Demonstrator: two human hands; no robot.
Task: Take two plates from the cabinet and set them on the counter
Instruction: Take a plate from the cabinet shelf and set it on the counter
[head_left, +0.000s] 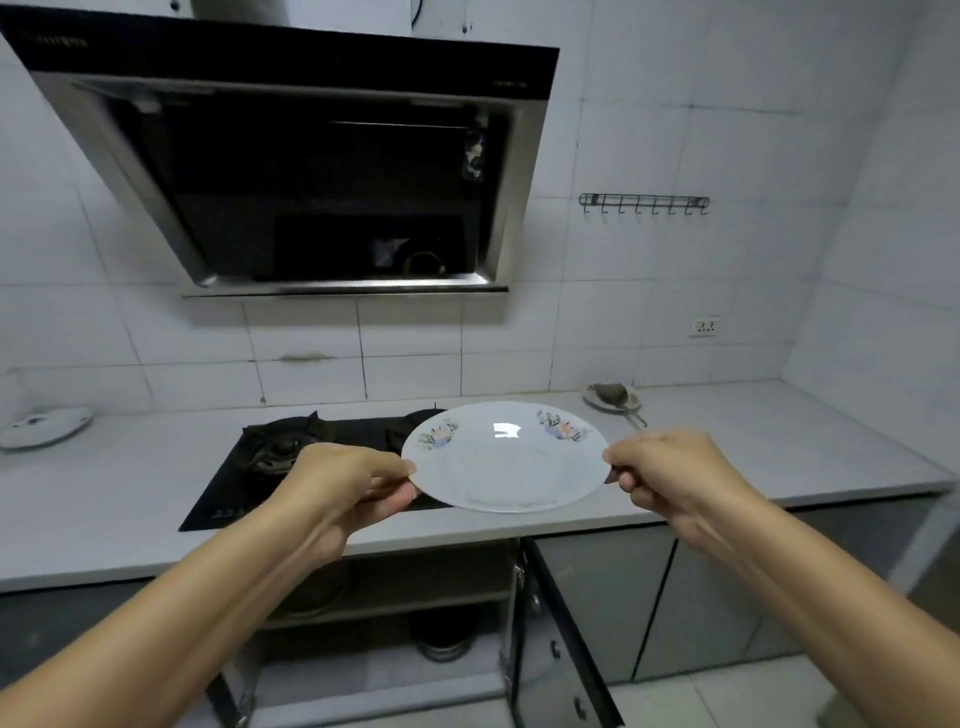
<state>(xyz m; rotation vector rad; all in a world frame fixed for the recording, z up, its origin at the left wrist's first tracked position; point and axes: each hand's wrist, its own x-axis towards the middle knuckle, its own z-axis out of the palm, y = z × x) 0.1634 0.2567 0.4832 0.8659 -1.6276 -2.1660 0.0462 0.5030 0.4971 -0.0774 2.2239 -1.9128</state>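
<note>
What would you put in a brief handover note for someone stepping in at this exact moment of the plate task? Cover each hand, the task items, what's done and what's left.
Left hand: gripping the left rim of the plate.
Right hand: gripping its right rim.
Plate: white with flower prints, held roughly level above the counter front edge, partly over the stove.
Cabinet door below stands open.
Done: one plate in hand, apparently out of the cabinet.
Left: set it on the counter; a second plate is not visible on the counter yet.
</note>
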